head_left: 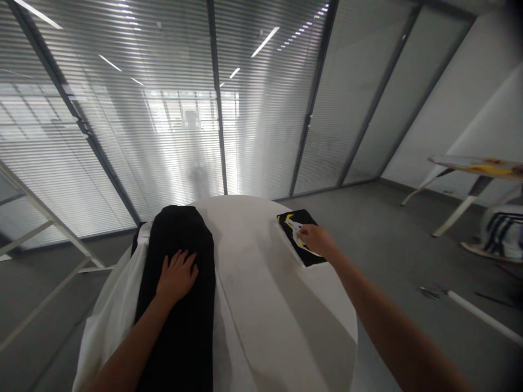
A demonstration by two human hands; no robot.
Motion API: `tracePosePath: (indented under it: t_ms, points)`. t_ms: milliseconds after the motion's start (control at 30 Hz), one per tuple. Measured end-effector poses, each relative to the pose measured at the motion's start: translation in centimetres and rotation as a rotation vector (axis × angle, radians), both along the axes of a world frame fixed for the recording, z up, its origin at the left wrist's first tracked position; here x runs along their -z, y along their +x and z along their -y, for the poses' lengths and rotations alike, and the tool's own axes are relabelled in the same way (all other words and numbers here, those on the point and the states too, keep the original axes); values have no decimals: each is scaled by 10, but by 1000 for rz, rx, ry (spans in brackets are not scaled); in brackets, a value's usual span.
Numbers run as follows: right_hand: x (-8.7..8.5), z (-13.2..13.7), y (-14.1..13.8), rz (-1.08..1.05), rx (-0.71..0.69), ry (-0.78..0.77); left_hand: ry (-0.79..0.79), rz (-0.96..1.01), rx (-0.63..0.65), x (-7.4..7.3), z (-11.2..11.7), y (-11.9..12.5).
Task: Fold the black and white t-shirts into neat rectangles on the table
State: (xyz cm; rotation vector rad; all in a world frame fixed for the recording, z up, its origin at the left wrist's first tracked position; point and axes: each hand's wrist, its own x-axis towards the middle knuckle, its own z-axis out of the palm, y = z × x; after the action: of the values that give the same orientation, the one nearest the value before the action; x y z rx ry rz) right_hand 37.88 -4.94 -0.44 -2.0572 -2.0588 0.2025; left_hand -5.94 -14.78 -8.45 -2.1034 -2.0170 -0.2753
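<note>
So, what've you got on that white table [245, 245]?

Mostly a long black cloth [190, 337], left half. My left hand [178, 275] is resting flat on it, fingers a bit spread. My forearm covers part of it and the near end runs off the bottom, so I can't say how long it is. There's a white cloth [110, 316] bunched along its left side; how far that goes underneath is hidden.

And the other hand, holding anything?

Honestly can't tell. My right hand [314, 238] is well apart from the left, fingers curled down onto a flat black item [304, 257] near the table's far right edge. There's a white shape [294, 224] with yellow bits [289, 218] right at my fingertips, but my hand hides some of it. Could be printed on, could be a separate thing, too blurry.

What's all that off to the right?

Another table [453, 161], cut off by the edge of view, with a striped bundle [506, 231] lower down, also cut off. On the floor, a small blurry thing [429, 294] near a white rod [486, 316]. No clue what it is, sorry.
</note>
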Motion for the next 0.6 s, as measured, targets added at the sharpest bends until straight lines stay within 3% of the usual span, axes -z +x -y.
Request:
tracePosePath:
  t_ms: [100, 233, 300, 467, 600]
  points:
    - [-26, -2, -2, -299, -5, 111, 24, 35, 6, -2, 0, 0]
    - [-62, 11, -26, -1318, -131, 204, 38, 208, 59, -9, 1, 5]
    - [-74, 22, -46, -1613, -204, 158, 29, 397, 140, -16, 4, 14]
    - [-72, 49, -97, -1755, -276, -87, -105, 1143, 449, -40, 13, 58]
    - [-58, 62, -121, -1677, -293, -223, -151, 1467, 538, -51, 14, 78]
